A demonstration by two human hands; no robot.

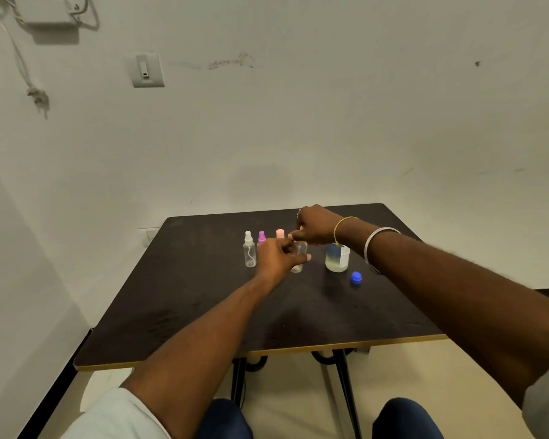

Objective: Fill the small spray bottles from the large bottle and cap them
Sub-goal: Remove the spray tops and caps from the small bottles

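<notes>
the left hand (278,256) wraps a clear small bottle (298,256) standing mid-table, beside the open large bottle (337,258). the right hand (311,224) pinches closed at its top, looks like capping; what it grips i cannot tell. next: twist it snug.

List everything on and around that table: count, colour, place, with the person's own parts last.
table: 1, dark top with pale edge, against the wall
clear spray bottle: 1, white sprayer, leftmost of the row
purple-topped bottle: 1, just right of it, partly hidden
pink-topped bottle: 1, behind the hands
small clear bottle: 1, upright, between the hands
large bottle: 1, clear, pale liquid low inside, uncapped, right of the row
blue cap: 1, on the table right of the large bottle
wall switch: 1, white, upper left
left hand: gripping the small clear bottle
right hand: at that bottle's top, two bangles on the wrist
</notes>
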